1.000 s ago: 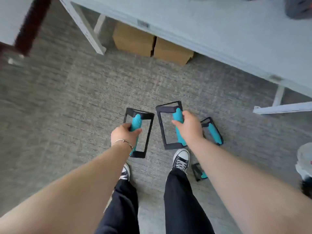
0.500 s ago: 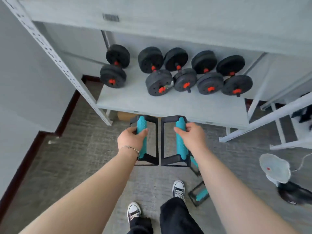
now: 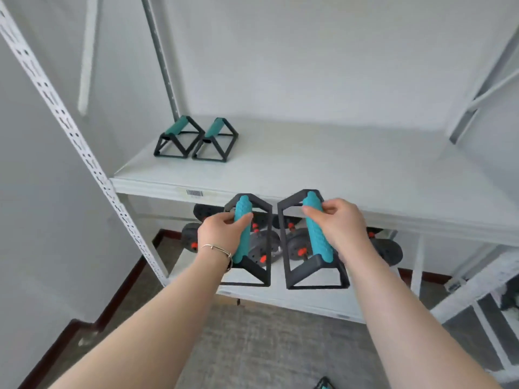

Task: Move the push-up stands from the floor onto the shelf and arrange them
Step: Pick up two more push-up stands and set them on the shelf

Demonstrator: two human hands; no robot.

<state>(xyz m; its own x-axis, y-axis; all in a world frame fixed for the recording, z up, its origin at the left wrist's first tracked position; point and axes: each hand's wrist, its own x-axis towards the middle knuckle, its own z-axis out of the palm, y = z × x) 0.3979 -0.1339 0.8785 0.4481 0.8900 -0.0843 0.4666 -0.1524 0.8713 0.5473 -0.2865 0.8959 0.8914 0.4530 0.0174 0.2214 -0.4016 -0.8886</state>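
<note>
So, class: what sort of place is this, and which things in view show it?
Probably a storeroom for fitness gear: white metal shelving, push-up stands on the shelf, dumbbells on the level below, plain walls.

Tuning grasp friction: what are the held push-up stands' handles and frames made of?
Handles: teal, hex-textured, matte; probably foam or soft rubber. Frames: black flat bars, satin; plastic or coated metal, can't tell. Left hand and right hand each wrap one.

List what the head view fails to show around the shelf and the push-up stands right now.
- Dumbbells on the lower shelf: mostly hidden by the hands, the held stands and the upper shelf; count unclear.
- Stand on the floor: cut off by the bottom edge.
- Barcode label: too small to read.
- Objects at lower right: blurred, cut off.
</note>
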